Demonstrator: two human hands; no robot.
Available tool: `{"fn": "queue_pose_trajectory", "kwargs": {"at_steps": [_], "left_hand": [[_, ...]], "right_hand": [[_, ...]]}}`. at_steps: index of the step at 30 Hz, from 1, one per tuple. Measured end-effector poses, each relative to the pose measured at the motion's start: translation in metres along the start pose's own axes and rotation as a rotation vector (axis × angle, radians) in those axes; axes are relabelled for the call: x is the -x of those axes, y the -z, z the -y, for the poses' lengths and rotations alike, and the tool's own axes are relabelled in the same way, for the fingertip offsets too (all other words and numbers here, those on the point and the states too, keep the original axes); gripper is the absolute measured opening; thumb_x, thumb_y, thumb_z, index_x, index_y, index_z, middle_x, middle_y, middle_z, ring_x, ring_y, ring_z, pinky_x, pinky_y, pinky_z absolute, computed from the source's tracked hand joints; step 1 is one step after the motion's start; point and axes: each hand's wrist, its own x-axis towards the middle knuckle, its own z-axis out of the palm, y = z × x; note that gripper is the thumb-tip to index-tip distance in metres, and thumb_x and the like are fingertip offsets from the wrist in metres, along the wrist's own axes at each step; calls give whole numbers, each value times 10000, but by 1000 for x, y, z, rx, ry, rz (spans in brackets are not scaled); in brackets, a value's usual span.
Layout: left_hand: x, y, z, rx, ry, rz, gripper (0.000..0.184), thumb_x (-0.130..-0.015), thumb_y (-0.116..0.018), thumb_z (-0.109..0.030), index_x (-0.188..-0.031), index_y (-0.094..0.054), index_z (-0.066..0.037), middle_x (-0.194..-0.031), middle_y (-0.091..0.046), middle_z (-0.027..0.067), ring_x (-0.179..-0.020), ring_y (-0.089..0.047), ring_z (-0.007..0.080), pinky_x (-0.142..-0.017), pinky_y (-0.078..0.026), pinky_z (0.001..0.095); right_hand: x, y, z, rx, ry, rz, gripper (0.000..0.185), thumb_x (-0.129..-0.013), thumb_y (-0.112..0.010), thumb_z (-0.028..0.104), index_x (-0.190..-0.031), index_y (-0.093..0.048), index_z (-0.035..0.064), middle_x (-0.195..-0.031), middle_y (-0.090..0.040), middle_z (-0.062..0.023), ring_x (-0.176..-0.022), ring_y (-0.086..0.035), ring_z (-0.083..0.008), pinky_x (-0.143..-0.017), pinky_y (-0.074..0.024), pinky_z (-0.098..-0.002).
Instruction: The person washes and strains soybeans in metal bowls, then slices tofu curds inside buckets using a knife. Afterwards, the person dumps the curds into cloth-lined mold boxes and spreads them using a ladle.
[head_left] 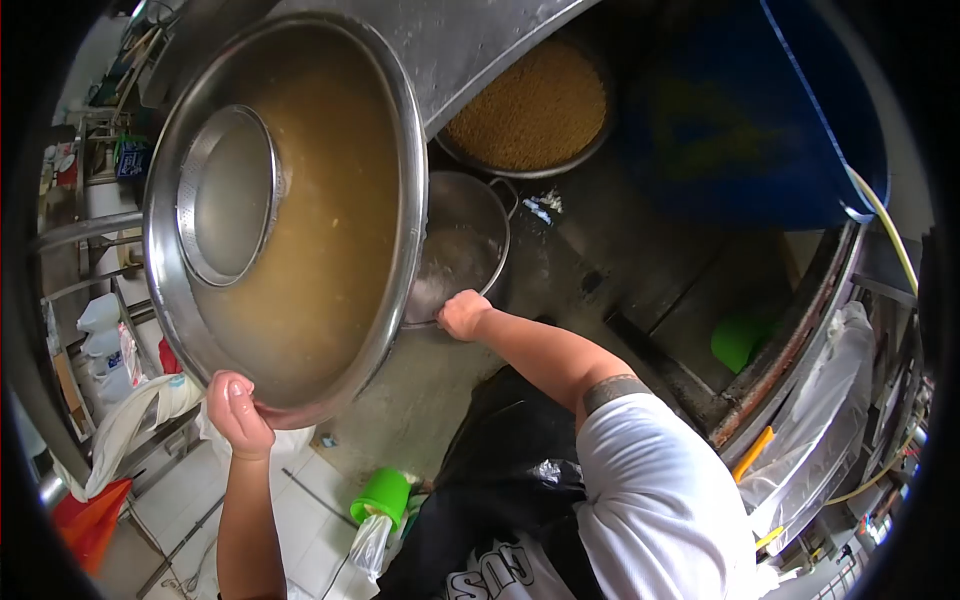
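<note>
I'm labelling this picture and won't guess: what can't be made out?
Head view:
Wide silver metal basin: floor, under cloudy brown liquid.
Round silver metal pot: left side, behind the basin.
Round metal pan of tan granules: upper left, behind grey metal panel.

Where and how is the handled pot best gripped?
Probably by the loop handle, coming from the picture's right: it juts outward from the pot on that side, while the basin overlaps the left. The right hand, at the pot's near edge, leaves it free.
</note>
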Motion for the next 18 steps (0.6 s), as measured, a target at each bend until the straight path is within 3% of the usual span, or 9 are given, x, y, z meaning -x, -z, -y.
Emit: {"fn": "queue_pose_trajectory", "kwargs": {"at_steps": [3, 6, 8, 12, 18], "left_hand": [[-5, 0, -8, -55, -84, -20, 303, -1003, -455, -194, -781, -521, 1, -720, -510, 167, -662, -517, 356, -625, -387, 437], [-7, -1, -8, -77, -147, -65, 345, -1029, -437, -210, -768, -495, 6, -714, -487, 153, -653, -499, 330, -622, -376, 428], [-8, 0, -10, -72, -158, -103, 332, -1021, -446, -204, -770, -506, 4, -716, -500, 167, -662, -512, 364, -630, -381, 453], [-8, 1, -9, -46, -213, -117, 260, -983, -496, -130, -764, -520, 9, -719, -509, 192, -677, -515, 417, -634, -387, 487], [-9, 1, -6, -23, -255, -168, 234, -939, -538, -146, -750, -552, -9, -709, -545, 174, -651, -537, 406, -619, -412, 491]], "right_hand": [[18, 48, -11, -118, -98, -134, 339, -988, -588, 396, -1037, -750, 103, -991, -764, -174, -980, -724, -380, -851, -567, -494], [33, 95, -15, -164, -208, -236, 323, -983, -595, 361, -1094, -758, 105, -1053, -766, -165, -1023, -720, -375, -887, -567, -477], [48, 115, -8, -191, -237, -259, 343, -999, -575, 371, -1090, -750, 90, -1043, -763, -180, -1018, -718, -384, -890, -564, -489], [76, 140, 5, -233, -385, -408, 370, -1017, -543, 379, -1038, -737, 64, -1002, -759, -203, -992, -722, -399, -889, -562, -506], [109, 172, 1, -193, -549, -498, 431, -1027, -520, 440, -991, -725, 63, -959, -753, -219, -960, -718, -420, -884, -558, -519]]}}
